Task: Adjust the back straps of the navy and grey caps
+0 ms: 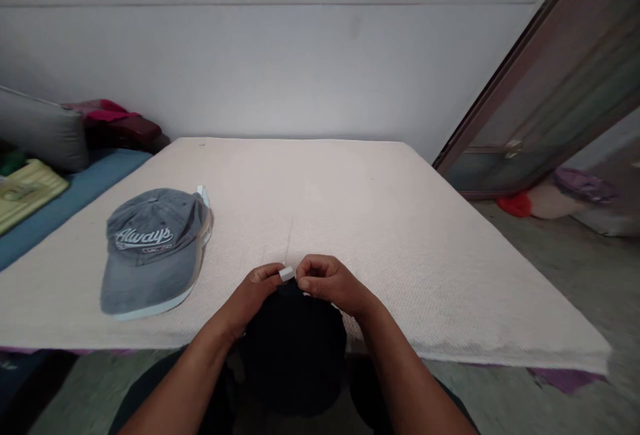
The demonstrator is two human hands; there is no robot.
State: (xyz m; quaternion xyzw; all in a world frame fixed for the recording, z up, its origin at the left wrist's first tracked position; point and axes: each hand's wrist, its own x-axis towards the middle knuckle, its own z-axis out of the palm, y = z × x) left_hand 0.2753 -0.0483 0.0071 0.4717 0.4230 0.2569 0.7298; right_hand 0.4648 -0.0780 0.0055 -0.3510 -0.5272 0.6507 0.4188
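Observation:
At the table's front edge, a black cap (296, 351) hangs from my two hands, its rounded body dark and its details hard to make out. A small white tag (287, 274) stands up at its top edge. My left hand (259, 286) is closed in a pinch on that edge, right beside the tag. Just to the right of the tag, my right hand (332, 283) pinches the same edge with thumb and fingers. A grey cap (154, 245) with white "Always" lettering lies to the left, and a white piece shows at its back.
A cream textured cloth covers the table (400, 241), which meets a white wall (250, 68). On the left are a grey cushion (43, 129) and a yellow folded item (31, 189). A dark-framed door (540, 88) stands at right, with fabric (585, 185) on the floor.

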